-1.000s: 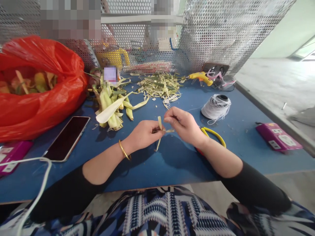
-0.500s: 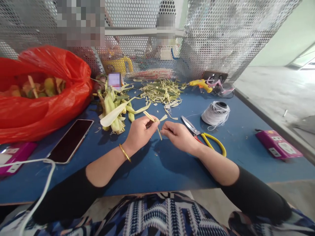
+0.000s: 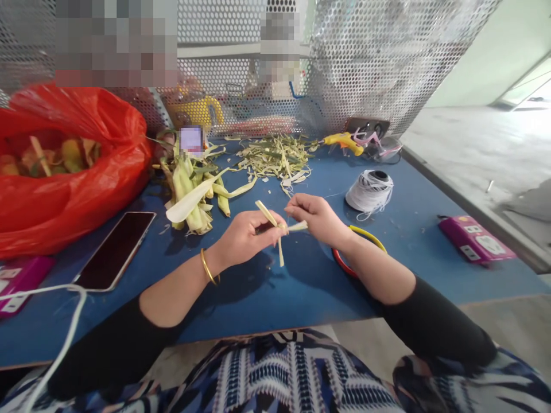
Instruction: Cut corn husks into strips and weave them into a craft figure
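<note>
My left hand pinches a small cluster of pale corn husk strips between thumb and fingertips, with the ends sticking out at several angles. Close on its right, my right hand is closed, its fingertips pinched on a thin white thread that is hard to make out. That thread leads back toward a cone-shaped spool of white thread. Beneath my right hand and forearm lie scissors with a red and a yellow handle; their blades are hidden.
Whole corn husks and a pile of husk shreds lie toward the back. A red plastic bag, a phone and a white cable are at left. A yellow glue gun and purple box are at right.
My right hand has moved up and right around the husk strips, which have turned in my left hand. My right hand and forearm now cover the scissor blades. The view has shifted slightly.
</note>
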A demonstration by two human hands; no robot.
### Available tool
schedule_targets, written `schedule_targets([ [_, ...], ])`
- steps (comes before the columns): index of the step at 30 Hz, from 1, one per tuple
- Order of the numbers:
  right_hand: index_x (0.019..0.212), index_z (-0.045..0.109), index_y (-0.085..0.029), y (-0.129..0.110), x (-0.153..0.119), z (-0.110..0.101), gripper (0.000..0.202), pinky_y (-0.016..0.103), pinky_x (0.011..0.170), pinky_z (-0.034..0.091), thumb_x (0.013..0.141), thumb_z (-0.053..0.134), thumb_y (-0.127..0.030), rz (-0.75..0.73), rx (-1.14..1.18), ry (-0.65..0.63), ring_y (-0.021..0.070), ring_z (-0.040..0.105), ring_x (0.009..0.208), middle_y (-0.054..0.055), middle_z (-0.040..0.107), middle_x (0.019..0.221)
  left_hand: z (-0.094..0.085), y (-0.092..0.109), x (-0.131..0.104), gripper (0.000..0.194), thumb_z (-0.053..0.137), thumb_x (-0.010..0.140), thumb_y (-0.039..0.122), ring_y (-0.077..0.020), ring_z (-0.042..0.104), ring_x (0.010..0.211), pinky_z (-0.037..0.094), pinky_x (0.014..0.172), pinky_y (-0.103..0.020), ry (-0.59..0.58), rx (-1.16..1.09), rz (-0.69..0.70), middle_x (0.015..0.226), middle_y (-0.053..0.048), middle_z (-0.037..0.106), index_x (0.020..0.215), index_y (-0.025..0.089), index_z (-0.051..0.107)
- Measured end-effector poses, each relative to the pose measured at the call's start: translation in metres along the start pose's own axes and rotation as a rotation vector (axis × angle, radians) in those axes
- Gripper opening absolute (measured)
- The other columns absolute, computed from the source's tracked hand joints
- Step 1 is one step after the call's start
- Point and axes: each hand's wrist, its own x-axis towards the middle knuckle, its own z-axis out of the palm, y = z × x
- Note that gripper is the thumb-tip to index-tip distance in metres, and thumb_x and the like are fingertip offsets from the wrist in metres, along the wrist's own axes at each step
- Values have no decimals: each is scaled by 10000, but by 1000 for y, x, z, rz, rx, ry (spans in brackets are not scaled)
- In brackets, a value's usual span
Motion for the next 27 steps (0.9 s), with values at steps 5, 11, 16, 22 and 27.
schedule_targets([
  [5, 654, 480, -198, 1, -2, 12, 238, 247, 544, 289, 810, 498, -376, 74, 91, -68, 99, 335, 547, -63, 382, 558, -1, -8, 3, 161, 566, 821, 307, -113, 562, 542, 439, 542, -217, 331, 53, -22, 649, -4, 648, 773, 173, 641],
  [11, 678, 442, -207, -10, -12, 19, 207, 242, 576, 319, 858, 478, -302, -119, -59, 0, 111, 398, 582, -33, 467, 614, -1, -17, 5, 160, 554, 832, 286, -141, 584, 614, 414, 597, -241, 349, 378, -14, 702, -27, 672, 782, 175, 657],
  [16, 710, 465, -204, -11, -12, 9, 165, 239, 598, 324, 872, 482, -232, -218, -230, 80, 119, 443, 602, -11, 530, 654, 0, -15, 2, 209, 503, 870, 249, -145, 586, 654, 404, 627, -245, -1, 542, 140, 694, -26, 649, 701, 186, 610],
  [22, 688, 466, -205, -8, -8, 5, 180, 234, 578, 303, 863, 496, -236, -113, -270, 27, 118, 430, 583, -24, 510, 613, 0, -10, -2, 232, 434, 934, 190, -141, 593, 691, 424, 656, -250, -121, 751, 506, 737, -26, 652, 778, 173, 606],
  [27, 699, 453, -210, -11, -7, 6, 180, 232, 564, 320, 872, 493, -237, -17, -171, 103, 115, 460, 557, -34, 519, 590, 1, -7, -6, 219, 442, 923, 153, -176, 546, 624, 394, 581, -305, 43, 1247, 652, 665, -26, 579, 757, 167, 584],
])
